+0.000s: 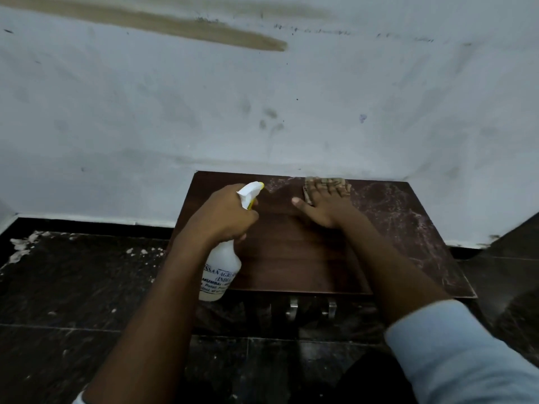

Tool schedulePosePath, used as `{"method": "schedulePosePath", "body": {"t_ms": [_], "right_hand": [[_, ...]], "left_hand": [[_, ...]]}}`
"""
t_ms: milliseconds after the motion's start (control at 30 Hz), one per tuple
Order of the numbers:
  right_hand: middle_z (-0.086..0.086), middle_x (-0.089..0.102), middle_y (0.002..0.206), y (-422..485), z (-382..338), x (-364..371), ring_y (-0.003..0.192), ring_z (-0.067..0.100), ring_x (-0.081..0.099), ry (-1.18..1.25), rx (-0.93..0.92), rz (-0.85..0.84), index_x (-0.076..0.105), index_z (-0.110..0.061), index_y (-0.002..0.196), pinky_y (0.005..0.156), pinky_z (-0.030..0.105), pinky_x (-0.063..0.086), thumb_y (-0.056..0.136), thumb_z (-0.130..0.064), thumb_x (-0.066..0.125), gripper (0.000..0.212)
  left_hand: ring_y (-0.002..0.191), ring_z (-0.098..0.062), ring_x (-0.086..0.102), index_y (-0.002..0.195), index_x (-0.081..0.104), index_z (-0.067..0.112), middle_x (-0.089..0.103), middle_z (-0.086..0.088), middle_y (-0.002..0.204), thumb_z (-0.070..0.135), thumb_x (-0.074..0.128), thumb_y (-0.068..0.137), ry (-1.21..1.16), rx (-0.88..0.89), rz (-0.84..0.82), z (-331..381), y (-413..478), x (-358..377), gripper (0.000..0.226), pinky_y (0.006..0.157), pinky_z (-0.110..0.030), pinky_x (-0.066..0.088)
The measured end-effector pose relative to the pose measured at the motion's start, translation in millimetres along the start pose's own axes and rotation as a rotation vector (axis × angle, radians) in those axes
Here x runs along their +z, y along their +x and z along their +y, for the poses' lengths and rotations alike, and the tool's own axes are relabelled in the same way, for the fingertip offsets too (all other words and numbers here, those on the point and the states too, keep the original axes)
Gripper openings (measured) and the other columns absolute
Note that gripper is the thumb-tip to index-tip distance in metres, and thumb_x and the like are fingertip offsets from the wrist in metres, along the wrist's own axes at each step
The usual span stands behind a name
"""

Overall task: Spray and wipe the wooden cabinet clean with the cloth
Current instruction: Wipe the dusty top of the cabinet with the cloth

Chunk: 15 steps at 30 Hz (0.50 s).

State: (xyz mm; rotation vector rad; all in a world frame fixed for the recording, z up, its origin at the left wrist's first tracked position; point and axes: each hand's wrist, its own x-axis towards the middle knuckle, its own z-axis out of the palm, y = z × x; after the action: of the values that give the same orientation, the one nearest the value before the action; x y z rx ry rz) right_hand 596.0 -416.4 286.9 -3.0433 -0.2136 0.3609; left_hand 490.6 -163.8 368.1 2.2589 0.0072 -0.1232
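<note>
Pressing flat-fingered, right hand (326, 208) pins the limp cloth (345, 185); left hand (224, 214) grips the spray bottle (223, 263) (likely light) by its neck.

Smudged white wall (175, 112); dark speckled tile floor (73, 287).

I count one wooden cabinet (291, 258), one spray bottle (221, 258) and one cloth (338, 182). Two hands are in sight, a left hand (224, 211) and a right hand (323, 205). The cabinet's near face carries two metal pulls, the left handle (293, 309) and the right handle (331, 309).
</note>
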Motion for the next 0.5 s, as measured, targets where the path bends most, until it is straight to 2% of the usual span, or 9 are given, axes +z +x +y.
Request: {"method": "schedulePosePath", "body": {"t_ms": [67, 167, 267, 367, 500], "right_hand": [[0.004, -0.012, 0.172, 14.5, -22.6, -5.0, 0.158, 0.032, -0.01, 0.0, -0.016, -0.007, -0.007, -0.025, 0.165, 0.124, 0.051, -0.013, 0.088, -0.088, 0.012, 0.1], [0.001, -0.011, 0.172, 5.3, -42.1, 7.6, 0.158, 0.026, -0.014, -0.032, -0.187, 0.005, -0.008, -0.028, 0.164, 0.123, 0.046, -0.019, 0.081, -0.091, 0.01, 0.106], [-0.004, -0.011, 0.172, -8.7, -25.9, 23.1, 0.157, 0.02, -0.016, -0.017, -0.303, 0.019, -0.007, -0.034, 0.164, 0.111, 0.035, -0.029, 0.077, -0.092, 0.005, 0.105], [-0.005, -0.009, 0.172, -3.3, 0.1, 24.8, 0.158, 0.021, -0.014, -0.002, -0.229, 0.042, -0.004, -0.032, 0.164, 0.114, 0.037, -0.024, 0.078, -0.091, 0.002, 0.105], [-0.003, -0.012, 0.172, 21.3, 16.0, 13.6, 0.158, 0.025, -0.013, 0.023, -0.069, 0.026, -0.006, -0.031, 0.164, 0.122, 0.046, -0.015, 0.078, -0.092, 0.003, 0.106]], "left_hand": [[0.042, -0.015, 0.066, 0.1, 0.065, 0.019, 0.07, -0.004, 0.076, 0.012, 0.063, 0.087, 0.011, 0.001, 0.011, 0.0, 2.9, -1.5, 0.016, 0.047, -0.025, 0.051], [0.041, -0.016, 0.067, 0.097, 0.064, 0.019, 0.068, 0.0, 0.06, 0.013, 0.062, 0.084, 0.02, -0.013, 0.006, 0.4, 6.7, 3.2, 0.014, 0.051, -0.026, 0.052], [0.042, -0.019, 0.067, 0.094, 0.063, 0.017, 0.068, -0.004, 0.057, 0.012, 0.06, 0.083, 0.034, -0.035, -0.015, -0.9, 12.5, 6.1, 0.013, 0.053, -0.028, 0.054], [0.041, -0.019, 0.064, 0.093, 0.063, 0.012, 0.065, -0.004, 0.049, 0.01, 0.057, 0.081, 0.045, -0.068, -0.045, -3.7, 19.7, 6.3, 0.014, 0.056, -0.031, 0.054], [0.037, -0.015, 0.061, 0.091, 0.065, 0.012, 0.064, -0.001, 0.044, 0.01, 0.055, 0.078, 0.035, -0.089, -0.016, -0.9, 27.7, 9.3, 0.017, 0.048, -0.025, 0.049]]}}
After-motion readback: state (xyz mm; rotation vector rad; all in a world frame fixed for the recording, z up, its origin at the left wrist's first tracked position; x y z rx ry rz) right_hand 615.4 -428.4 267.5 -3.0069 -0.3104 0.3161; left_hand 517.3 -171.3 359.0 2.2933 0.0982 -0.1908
